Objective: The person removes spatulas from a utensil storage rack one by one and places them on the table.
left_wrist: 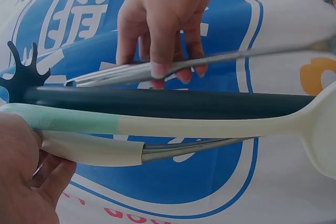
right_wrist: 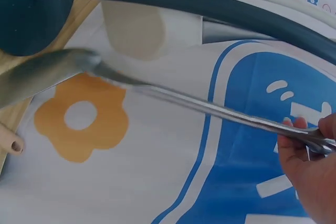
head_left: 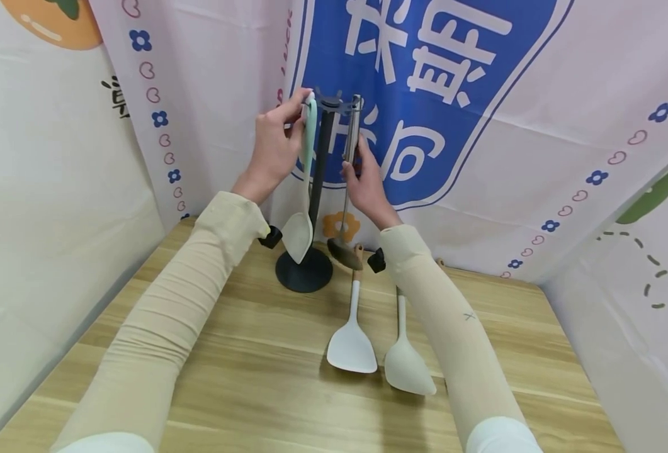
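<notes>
At a black utensil stand [head_left: 321,157] between two outstretched arms, a person in cream sleeves works with both hands raised. The left hand [head_left: 277,139] pinches the top of a mint-and-cream spoon [head_left: 297,234], whose handle runs down along the near side of the pole, its pale bowl hanging below that hand and above the stand's round base. Tucked just beside the spoon, at the same hand's fingers, is a cream-handled utensil [left_wrist: 97,149] with a metal shaft — whether the fingers also grip it is hard to tell.

On the pole's other side, the right hand [head_left: 367,182] grasps a metal utensil [head_left: 353,132] by its handle. Its upper end is up at the stand's hooked crown, above the hand; its broad metal head points down, well below the fingers.

Nearer the person and lower than the right hand, a white turner [head_left: 352,346] with a wooden handle and a beige turner [head_left: 408,368] lie side by side on the wood-grained surface [head_left: 254,377], the latter partly behind the right sleeve. Beyond both hands falls a printed cloth [head_left: 243,94] — white, with a large blue panel.
</notes>
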### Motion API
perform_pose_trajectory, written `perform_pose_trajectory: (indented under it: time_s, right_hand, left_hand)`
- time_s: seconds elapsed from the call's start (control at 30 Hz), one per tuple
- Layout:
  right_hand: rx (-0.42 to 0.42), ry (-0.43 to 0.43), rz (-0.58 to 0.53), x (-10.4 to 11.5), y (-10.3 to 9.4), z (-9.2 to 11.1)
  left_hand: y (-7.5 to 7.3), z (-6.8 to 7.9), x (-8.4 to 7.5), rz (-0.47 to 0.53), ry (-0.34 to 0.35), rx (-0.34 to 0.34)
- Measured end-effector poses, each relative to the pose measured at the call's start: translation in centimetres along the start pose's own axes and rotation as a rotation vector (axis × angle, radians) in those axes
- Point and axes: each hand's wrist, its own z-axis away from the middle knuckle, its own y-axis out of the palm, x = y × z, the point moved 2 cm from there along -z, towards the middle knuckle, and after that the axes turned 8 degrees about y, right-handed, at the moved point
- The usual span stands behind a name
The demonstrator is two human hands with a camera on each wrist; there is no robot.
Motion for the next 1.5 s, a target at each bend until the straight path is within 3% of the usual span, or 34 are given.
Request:
perform_pose_trajectory:
  time_s: [0.3, 0.63, 1.2, 1.43, 1.5]
  right_hand:
    - [-0.083, 0.027, 0.011, -0.8, -2.1, 1.1]
    - [-0.114, 0.027, -0.087, -1.9, -5.1, 2.2]
    - [-0.259, 0.018, -0.085, -4.2, -9.4, 4.4]
    - [-0.288, 0.044, -0.11, -2.1, -11.2, 6.5]
    - [-0.301, 0.048, -0.104, -2.4, -11.7, 6.7]
  left_hand:
    - [0.1, 0.0, -0.2, 0.016, 0.002, -0.009]
    - [0.1, -0.1, -0.1, 0.019, -0.004, -0.013]
    - [0.1, 0.0, -0.2, 0.008, -0.011, -0.018]
    - [0.2, 0.1, -0.1, 0.0, -0.018, -0.008]
    - [0.2, 0.0, -0.2, -0.007, -0.017, -0.011]
